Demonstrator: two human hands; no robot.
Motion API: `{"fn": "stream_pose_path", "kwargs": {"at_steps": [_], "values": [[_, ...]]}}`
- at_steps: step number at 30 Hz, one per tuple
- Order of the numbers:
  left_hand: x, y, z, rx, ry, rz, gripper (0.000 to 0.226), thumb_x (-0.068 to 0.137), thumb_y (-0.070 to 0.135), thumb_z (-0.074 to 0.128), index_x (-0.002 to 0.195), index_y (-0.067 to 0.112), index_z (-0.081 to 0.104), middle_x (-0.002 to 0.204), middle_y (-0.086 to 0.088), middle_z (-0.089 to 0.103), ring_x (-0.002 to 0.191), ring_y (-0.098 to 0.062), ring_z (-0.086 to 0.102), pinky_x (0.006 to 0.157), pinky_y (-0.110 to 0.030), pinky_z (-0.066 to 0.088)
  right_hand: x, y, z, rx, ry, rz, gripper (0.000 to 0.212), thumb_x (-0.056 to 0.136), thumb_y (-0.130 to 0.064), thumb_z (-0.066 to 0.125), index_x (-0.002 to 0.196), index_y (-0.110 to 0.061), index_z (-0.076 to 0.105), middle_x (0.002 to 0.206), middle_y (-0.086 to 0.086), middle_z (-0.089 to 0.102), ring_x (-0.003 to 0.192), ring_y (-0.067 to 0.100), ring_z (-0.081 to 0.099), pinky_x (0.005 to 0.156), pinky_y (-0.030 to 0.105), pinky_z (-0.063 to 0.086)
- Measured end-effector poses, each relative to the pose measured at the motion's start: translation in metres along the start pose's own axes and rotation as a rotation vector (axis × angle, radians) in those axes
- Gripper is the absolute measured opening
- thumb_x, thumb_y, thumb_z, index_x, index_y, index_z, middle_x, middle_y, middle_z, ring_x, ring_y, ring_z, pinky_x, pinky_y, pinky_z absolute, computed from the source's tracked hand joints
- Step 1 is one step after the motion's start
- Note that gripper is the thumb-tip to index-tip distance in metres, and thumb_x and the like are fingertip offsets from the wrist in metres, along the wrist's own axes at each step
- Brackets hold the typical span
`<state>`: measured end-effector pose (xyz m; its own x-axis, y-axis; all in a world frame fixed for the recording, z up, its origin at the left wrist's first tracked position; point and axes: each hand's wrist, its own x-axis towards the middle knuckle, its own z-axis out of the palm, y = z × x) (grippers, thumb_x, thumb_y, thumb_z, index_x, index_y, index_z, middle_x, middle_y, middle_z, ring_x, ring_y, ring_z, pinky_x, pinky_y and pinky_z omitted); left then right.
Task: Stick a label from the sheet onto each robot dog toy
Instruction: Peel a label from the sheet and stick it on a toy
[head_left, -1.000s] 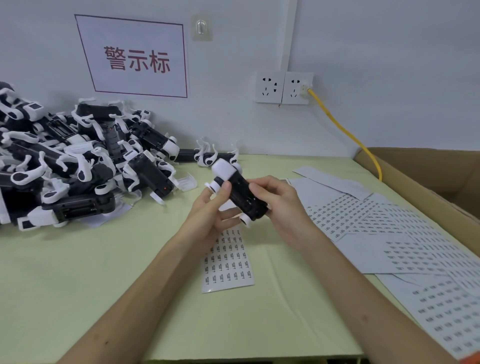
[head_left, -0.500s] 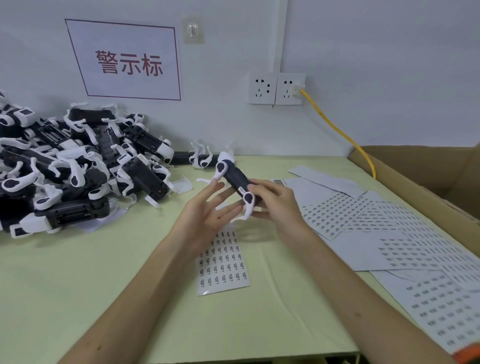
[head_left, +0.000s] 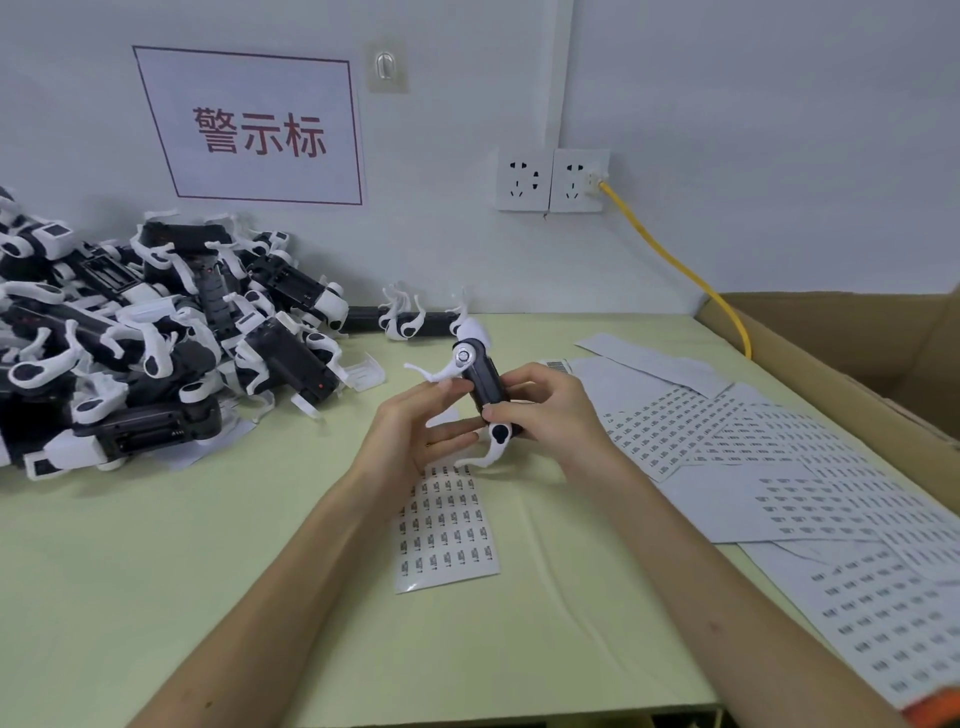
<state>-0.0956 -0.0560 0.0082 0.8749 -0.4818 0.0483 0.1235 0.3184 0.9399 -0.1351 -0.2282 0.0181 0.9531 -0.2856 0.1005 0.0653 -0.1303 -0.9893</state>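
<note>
One robot dog toy (head_left: 483, 382) is in hand above the middle of the worktop (head_left: 156, 571), held clear of its surface and directly above the far end of the label sheet (head_left: 444, 525) that lies flat in front of the person. Whether this toy already carries a label cannot be told; no label is visible on its dark body from this angle. To the left a large pile of robot dog toys (head_left: 156, 332) lies heaped against the wall, with one more toy (head_left: 410, 322) lying apart just beyond the held one; none of these shows a label that can be made out, so the bulk of the work is judged outstanding. Further label sheets (head_left: 727, 447) are spread over the right of the worktop, most looking well stocked, beside a cardboard box (head_left: 857, 353) at the right edge. The right hand (head_left: 550, 410) grips the toy's body, fingers curled round its far side and thumb on the near side. The left hand (head_left: 415, 431) is apart from the right, palm turned inward with fingers relaxed and extended; its fingertips lie at the toy's white legs, steadying rather than clasping. Both forearms reach in from the near edge, converging on the toy.
</note>
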Motion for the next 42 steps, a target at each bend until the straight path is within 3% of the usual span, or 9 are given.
{"fn": "stream_pose_path", "kwargs": {"at_steps": [5,9,13,18,23,30,33,39,42], "values": [[-0.001,0.003,0.000,-0.031,-0.019,0.009,0.036,0.104,0.024,0.052,0.134,0.009,0.065,0.135,0.000,0.070,0.115,-0.035,0.071,0.093,-0.033,0.057,0.001,-0.001,-0.001,0.068,-0.042,0.019,0.018,0.087,-0.008,0.075,0.104,-0.014,0.073,0.097,0.007,0.078,0.079,0.014,0.073,0.087,0.036,0.061],[-0.001,0.004,-0.001,-0.062,-0.018,-0.009,0.038,0.102,0.026,0.052,0.135,0.012,0.065,0.134,-0.004,0.070,0.115,-0.036,0.071,0.096,-0.037,0.055,0.000,-0.005,-0.004,0.097,-0.112,0.084,0.024,0.089,-0.021,0.076,0.112,-0.016,0.074,0.104,0.011,0.076,0.099,0.029,0.074,0.096,0.047,0.058],[0.000,0.004,-0.001,-0.066,0.014,0.018,0.034,0.104,0.022,0.049,0.129,0.008,0.067,0.130,-0.006,0.072,0.110,-0.030,0.074,0.087,-0.032,0.060,0.000,-0.012,-0.014,0.214,-0.155,0.178,0.026,0.091,-0.029,0.074,0.109,-0.010,0.074,0.106,0.012,0.076,0.092,0.028,0.075,0.081,0.035,0.062],[0.007,0.004,-0.015,-0.117,0.329,0.088,0.021,0.103,0.012,0.053,0.117,0.004,0.067,0.117,-0.010,0.077,0.104,-0.028,0.076,0.091,-0.035,0.057,0.012,-0.020,-0.042,0.752,0.241,0.266,0.026,0.095,-0.032,0.068,0.108,-0.010,0.062,0.103,0.020,0.069,0.072,0.025,0.069,0.057,0.027,0.055],[0.012,0.004,-0.036,-0.309,0.688,0.068,0.021,0.098,0.002,0.054,0.117,0.000,0.064,0.107,-0.014,0.076,0.083,-0.024,0.079,0.078,-0.030,0.062,0.029,-0.039,-0.130,0.796,0.649,0.100,0.033,0.094,-0.036,0.067,0.119,-0.015,0.065,0.118,0.008,0.066,0.094,0.020,0.063,0.056,0.021,0.051],[0.013,0.009,-0.042,-0.314,0.841,0.118,0.028,0.100,-0.002,0.043,0.128,0.003,0.050,0.103,-0.015,0.072,0.074,-0.022,0.073,0.072,-0.026,0.062,0.016,-0.043,-0.229,0.810,0.897,-0.036,0.041,0.097,-0.032,0.051,0.135,-0.020,0.061,0.125,0.002,0.067,0.105,0.018,0.072,0.083,0.033,0.056],[0.011,0.010,-0.042,-0.302,0.895,0.131,0.034,0.099,-0.006,0.038,0.129,0.008,0.043,0.105,-0.018,0.071,0.070,-0.020,0.071,0.067,-0.024,0.061,0.013,-0.026,-0.233,0.639,1.036,0.078,0.027,0.092,-0.027,0.057,0.117,-0.016,0.059,0.116,0.000,0.066,0.100,0.015,0.066,0.089,0.031,0.054],[0.013,0.012,-0.042,-0.305,0.839,0.089,0.048,0.102,-0.007,0.040,0.147,0.007,0.030,0.120,-0.019,0.066,0.081,-0.027,0.073,0.083,-0.033,0.061,0.020,-0.010,-0.153,0.369,0.621,0.147,0.023,0.099,-0.020,0.054,0.116,-0.012,0.067,0.110,0.008,0.074,0.078,0.018,0.068,0.066,0.022,0.046],[0.014,0.012,-0.047,-0.297,0.793,0.062,0.023,0.108,0.004,0.044,0.131,0.001,0.043,0.130,-0.019,0.065,0.097,-0.032,0.072,0.089,-0.034,0.060,0.023,-0.019,-0.095,0.256,0.374,0.093,0.021,0.097,-0.018,0.056,0.107,-0.011,0.074,0.095,0.006,0.077,0.073,0.016,0.069,0.068,0.024,0.049]]}}
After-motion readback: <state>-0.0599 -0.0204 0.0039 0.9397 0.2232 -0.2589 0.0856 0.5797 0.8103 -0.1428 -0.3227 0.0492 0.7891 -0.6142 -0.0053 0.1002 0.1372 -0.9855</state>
